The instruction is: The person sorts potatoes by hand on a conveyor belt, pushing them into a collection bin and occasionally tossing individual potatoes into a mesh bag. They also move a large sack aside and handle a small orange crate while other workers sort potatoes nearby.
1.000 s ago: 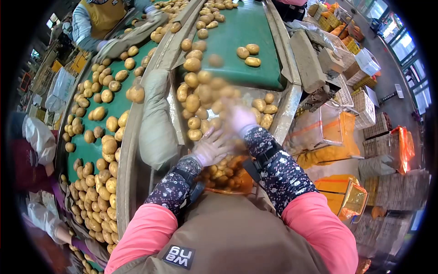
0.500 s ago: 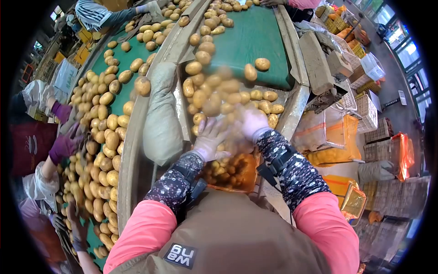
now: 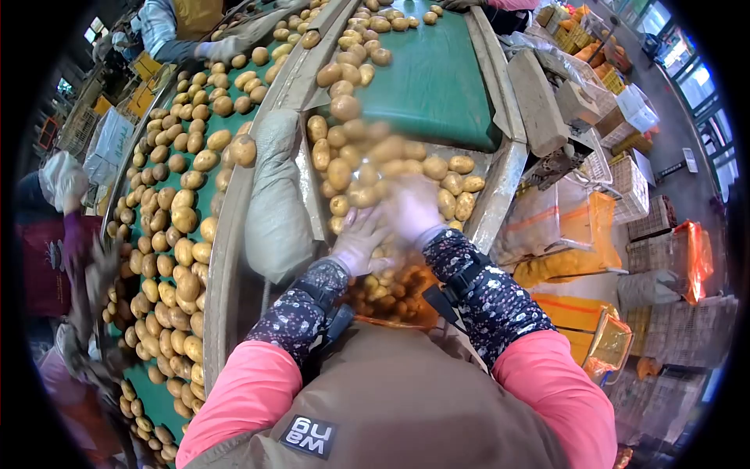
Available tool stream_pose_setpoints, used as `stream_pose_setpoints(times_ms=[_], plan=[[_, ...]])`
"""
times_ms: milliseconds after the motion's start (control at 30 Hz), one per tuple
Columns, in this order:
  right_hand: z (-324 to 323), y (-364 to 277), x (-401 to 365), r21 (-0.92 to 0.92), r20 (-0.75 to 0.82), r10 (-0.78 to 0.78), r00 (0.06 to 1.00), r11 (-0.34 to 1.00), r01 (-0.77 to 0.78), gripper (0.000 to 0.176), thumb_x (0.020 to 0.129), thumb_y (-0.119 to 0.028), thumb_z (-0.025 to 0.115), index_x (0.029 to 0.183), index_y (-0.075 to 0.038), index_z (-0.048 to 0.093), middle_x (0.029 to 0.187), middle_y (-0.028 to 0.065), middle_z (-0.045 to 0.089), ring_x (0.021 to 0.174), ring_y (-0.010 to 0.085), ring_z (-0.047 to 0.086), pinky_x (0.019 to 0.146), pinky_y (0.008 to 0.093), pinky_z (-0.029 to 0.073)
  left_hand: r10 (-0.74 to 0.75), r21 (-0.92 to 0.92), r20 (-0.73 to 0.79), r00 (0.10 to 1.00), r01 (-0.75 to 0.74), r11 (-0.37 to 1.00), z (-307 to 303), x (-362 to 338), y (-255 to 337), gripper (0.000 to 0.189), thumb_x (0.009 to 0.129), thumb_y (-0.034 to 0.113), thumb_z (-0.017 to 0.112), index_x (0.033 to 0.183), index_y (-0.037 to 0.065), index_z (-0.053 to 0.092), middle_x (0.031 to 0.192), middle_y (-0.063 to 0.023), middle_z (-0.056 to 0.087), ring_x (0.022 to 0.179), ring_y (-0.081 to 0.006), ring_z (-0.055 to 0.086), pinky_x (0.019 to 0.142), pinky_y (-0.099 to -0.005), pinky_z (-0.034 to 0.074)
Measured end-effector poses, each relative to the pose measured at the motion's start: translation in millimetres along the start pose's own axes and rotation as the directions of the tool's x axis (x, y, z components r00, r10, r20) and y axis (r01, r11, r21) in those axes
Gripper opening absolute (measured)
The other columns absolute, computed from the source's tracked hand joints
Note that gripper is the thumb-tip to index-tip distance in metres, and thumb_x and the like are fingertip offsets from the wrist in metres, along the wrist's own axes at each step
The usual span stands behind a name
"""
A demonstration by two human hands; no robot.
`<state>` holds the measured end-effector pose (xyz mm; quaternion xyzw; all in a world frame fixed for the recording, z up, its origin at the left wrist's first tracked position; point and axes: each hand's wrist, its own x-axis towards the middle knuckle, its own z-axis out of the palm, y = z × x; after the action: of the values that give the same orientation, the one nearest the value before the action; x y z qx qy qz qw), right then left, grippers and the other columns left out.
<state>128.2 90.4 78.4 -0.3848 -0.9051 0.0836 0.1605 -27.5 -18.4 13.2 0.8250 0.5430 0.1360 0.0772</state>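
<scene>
My left hand (image 3: pixel 361 241), in a pale glove, lies spread with its fingers apart over the lower left of a metal chute (image 3: pixel 494 176) of potatoes. My right hand (image 3: pixel 412 209) is beside it, touching the potatoes; motion smears its fingers. Potatoes (image 3: pixel 375 152) fill the chute in front of both hands, some of them blurred. Below my wrists, more potatoes lie in an orange mesh bag (image 3: pixel 422 293) at my apron.
A green conveyor belt (image 3: pixel 426 78) leads down to the chute. Left of it, a second belt carries many potatoes (image 3: pixel 183 219), with co-workers' gloved hands along its edge. A grey padded bundle (image 3: pixel 281 195) lines the chute's left side. Crates (image 3: pixel 625 187) and orange bags stand at right.
My right hand has moved left, closer to my left hand, which stays nearly in place. Potatoes have shifted on both belts. Co-workers' arms at the left have moved.
</scene>
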Motion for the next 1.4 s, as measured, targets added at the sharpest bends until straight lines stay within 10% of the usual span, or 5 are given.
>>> stream_pose_setpoints(times_ms=[467, 667, 967, 1233, 1400], plan=[[27.8, -27.8, 31.4, 0.335, 0.143, 0.068, 0.987, 0.936, -0.112, 0.03, 0.086, -0.022, 0.062, 0.112, -0.01, 0.064, 0.103, 0.0139, 0.069, 0.093, 0.0292, 0.068, 0.081, 0.0422, 0.053, -0.031, -0.002, 0.082, 0.996, 0.032, 1.0, -8.5, -3.7, 7.4, 0.079, 0.073, 0.068, 0.066, 0.136, 0.02, 0.055, 0.135, -0.0124, 0.05, 0.137, -0.0357, 0.036, 0.118, -0.0603, 0.007], [-14.0, 0.4, 2.0, 0.821, 0.493, 0.21, 0.844, -0.435, -0.371, 0.04, 0.095, -0.031, 0.056, 0.128, -0.008, 0.054, 0.121, 0.0111, 0.061, 0.106, 0.0277, 0.061, 0.085, 0.0433, 0.053, 0.003, 0.033, 0.027, 1.0, -0.004, 0.999, -8.5, -6.3, 25.2, 0.079, 0.074, 0.072, 0.064, 0.134, 0.021, 0.056, 0.147, -0.0168, 0.04, 0.141, -0.0404, 0.031, 0.117, -0.0612, 0.011], [-7.7, 18.4, -8.6, 0.642, 0.36, 0.001, 0.933, -0.726, -0.247, 0.042, 0.097, -0.034, 0.055, 0.13, -0.009, 0.053, 0.124, 0.011, 0.061, 0.108, 0.0293, 0.061, 0.084, 0.0462, 0.052, -0.063, 0.102, -0.051, 0.997, 0.068, 0.992, 4.1, 6.8, 3.5, 0.072, 0.076, 0.063, 0.067, 0.135, 0.023, 0.055, 0.149, -0.0167, 0.036, 0.139, -0.0468, 0.028, 0.114, -0.065, 0.011], [6.9, 33.9, -26.7, 0.87, -0.064, 0.112, 0.992, 0.494, 0.0, 0.035, 0.087, -0.012, 0.069, 0.12, -0.013, 0.056, 0.114, 0.0065, 0.062, 0.104, 0.0242, 0.062, 0.083, 0.0407, 0.052, -0.291, 0.154, 0.116, 0.95, 0.272, 0.95, -8.8, 33.3, -0.5, 0.078, 0.079, 0.061, 0.064, 0.147, 0.028, 0.044, 0.163, -0.0209, 0.01, 0.149, -0.0468, 0.0, 0.109, -0.0743, -0.006], [-33.5, 16.8, -32.1, 0.908, 0.42, 0.381, 0.824, -0.174, -0.382, 0.036, 0.086, -0.016, 0.074, 0.115, -0.012, 0.053, 0.103, 0.0036, 0.063, 0.089, 0.0165, 0.064, 0.072, 0.0321, 0.053, -0.264, 0.145, 0.07, 0.962, 0.252, 0.957, -6.8, 32.6, -3.3, 0.081, 0.078, 0.07, 0.061, 0.148, 0.032, 0.043, 0.163, -0.021, 0.01, 0.15, -0.0443, 0.003, 0.109, -0.0734, -0.007]])
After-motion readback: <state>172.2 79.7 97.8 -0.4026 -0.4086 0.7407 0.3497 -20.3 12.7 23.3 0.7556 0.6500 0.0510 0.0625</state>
